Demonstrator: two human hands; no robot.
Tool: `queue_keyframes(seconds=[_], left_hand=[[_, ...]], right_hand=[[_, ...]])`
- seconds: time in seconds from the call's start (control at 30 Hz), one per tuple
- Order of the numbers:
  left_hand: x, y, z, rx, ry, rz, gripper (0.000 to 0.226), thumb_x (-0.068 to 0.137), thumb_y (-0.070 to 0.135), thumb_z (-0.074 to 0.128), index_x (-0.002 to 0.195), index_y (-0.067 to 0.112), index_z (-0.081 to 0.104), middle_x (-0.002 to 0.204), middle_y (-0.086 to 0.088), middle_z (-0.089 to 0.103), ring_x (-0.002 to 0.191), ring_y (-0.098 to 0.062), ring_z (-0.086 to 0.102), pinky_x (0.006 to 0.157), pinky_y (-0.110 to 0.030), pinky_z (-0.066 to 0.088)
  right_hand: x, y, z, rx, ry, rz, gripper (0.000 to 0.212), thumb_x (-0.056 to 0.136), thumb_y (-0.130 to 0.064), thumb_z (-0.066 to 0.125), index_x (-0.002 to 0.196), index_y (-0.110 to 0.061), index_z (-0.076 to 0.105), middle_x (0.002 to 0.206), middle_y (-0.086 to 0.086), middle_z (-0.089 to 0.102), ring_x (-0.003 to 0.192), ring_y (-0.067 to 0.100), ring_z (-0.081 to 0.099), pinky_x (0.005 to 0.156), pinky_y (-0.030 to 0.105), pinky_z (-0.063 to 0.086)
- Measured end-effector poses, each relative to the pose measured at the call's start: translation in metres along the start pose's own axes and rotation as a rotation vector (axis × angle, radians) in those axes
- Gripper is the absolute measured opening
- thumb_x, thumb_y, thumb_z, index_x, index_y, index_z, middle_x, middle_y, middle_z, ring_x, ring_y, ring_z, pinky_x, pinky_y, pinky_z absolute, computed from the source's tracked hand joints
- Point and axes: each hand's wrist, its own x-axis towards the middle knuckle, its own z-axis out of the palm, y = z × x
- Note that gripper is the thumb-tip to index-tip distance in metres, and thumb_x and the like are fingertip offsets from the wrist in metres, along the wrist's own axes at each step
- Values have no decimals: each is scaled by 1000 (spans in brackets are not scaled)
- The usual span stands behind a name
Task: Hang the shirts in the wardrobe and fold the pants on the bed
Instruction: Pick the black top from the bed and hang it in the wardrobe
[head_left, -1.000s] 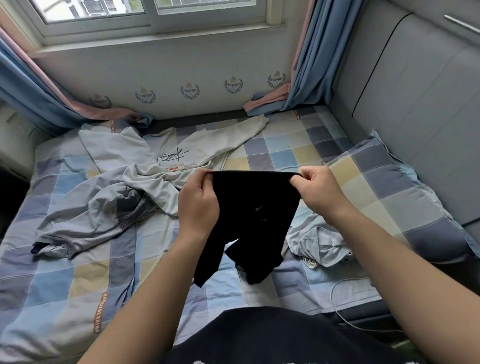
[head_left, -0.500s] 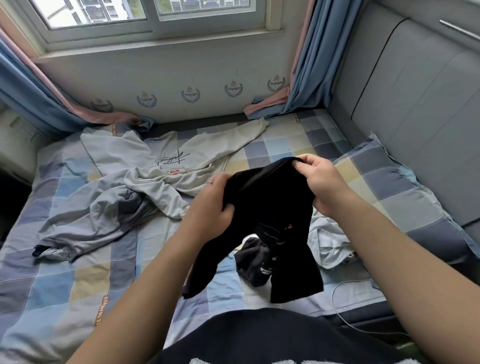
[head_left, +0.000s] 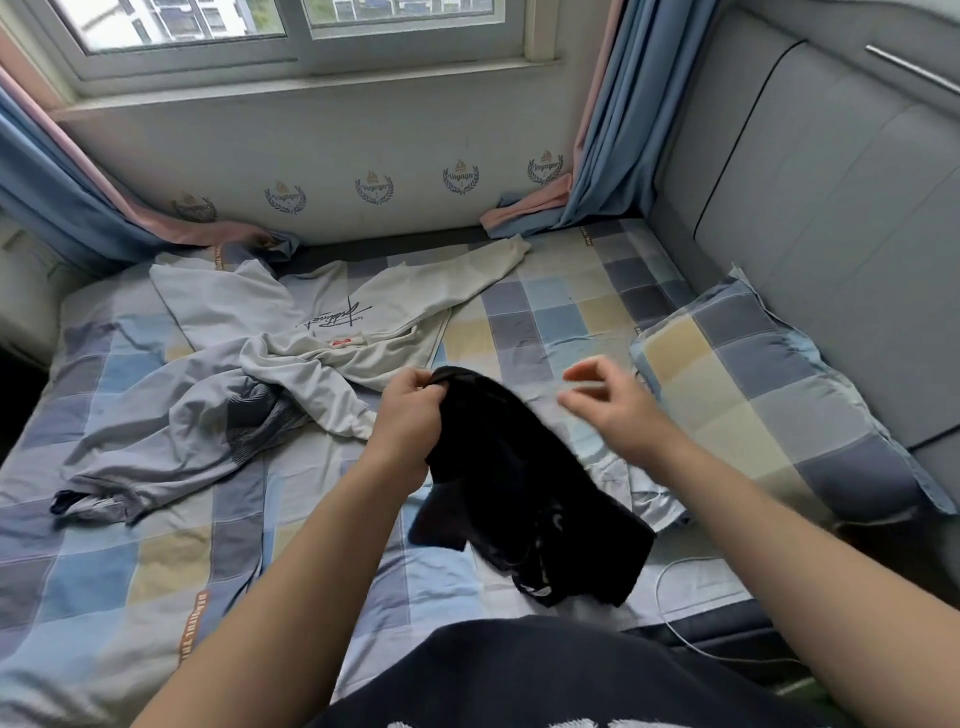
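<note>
Black pants (head_left: 509, 478) hang from left hand (head_left: 410, 415), right hand (head_left: 605, 402) apart.

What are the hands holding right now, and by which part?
The left hand grips the black shorts by their bunched top edge; the right hand holds nothing.

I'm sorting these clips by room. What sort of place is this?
Most likely a bedroom: a bed in a checked sheet, a matching pillow by a padded headboard, and a white shirt lying on it while the left hand holds black pants.
</note>
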Motion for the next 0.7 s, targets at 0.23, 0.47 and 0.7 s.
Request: queue_keyframes(seconds=[0.23,0.47,0.7], left_hand=[[-27,15,28,-583,-67,-308,22,105,8,44,114,-1,62,93,-19,73,77,-30,72,63,-37,59],[-30,28,20,-700,-132,-352,26,107,8,38,118,-6,56,99,-23,72,83,-32,72,67,-39,59],[-2,10,-7,-323,163,-149,19,99,6,56,118,7,56,115,-16,64,92,-26,66,85,-46,59]], right_hand=[[-37,12,69,-82,-257,69,61,82,-36,78,136,-30,50,124,-6,65,115,12,62,97,35,51],[-20,22,68,-85,8,-23,15,97,-24,63,85,-16,66,72,-6,62,70,10,56,70,35,44],[-4,10,28,-3,79,-147,20,98,-9,53,83,-16,62,56,-12,51,49,8,42,47,26,33]])
